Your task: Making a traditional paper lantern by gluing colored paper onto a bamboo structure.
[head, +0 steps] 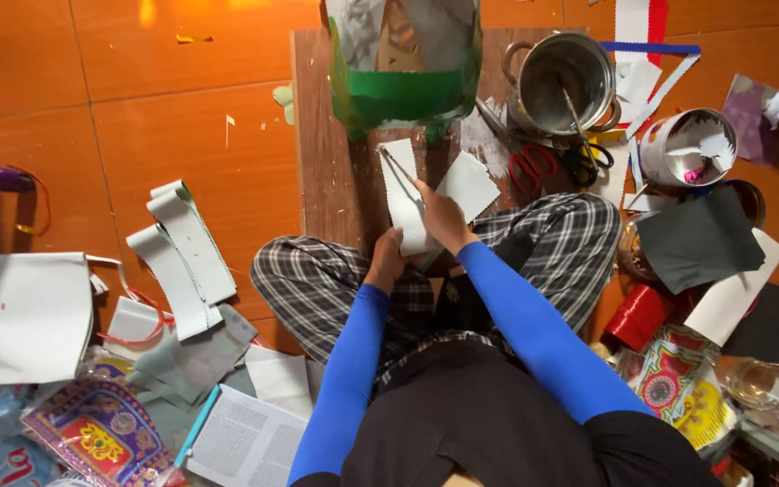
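Orange floor tiles (182, 135) are lying under a wooden board (331, 171) at frame centre. Left hand (387, 261) is gripping a white paper strip (403, 203); right hand (442, 216) is pinching a thin stick (398, 167) over it.

Home floor used as craft workspace: orange tiled floor (182, 126), low wooden board (335, 180) before a seated person, scattered paper strips (187, 252), scissors (534, 167), metal pot (565, 81), red tape roll (637, 316).

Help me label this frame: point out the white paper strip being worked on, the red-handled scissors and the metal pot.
white paper strip (402, 194): head view, bare upper middle of the strip.
red-handled scissors (532, 167): head view, on the red handle loops.
metal pot (543, 99): head view, inner wall.
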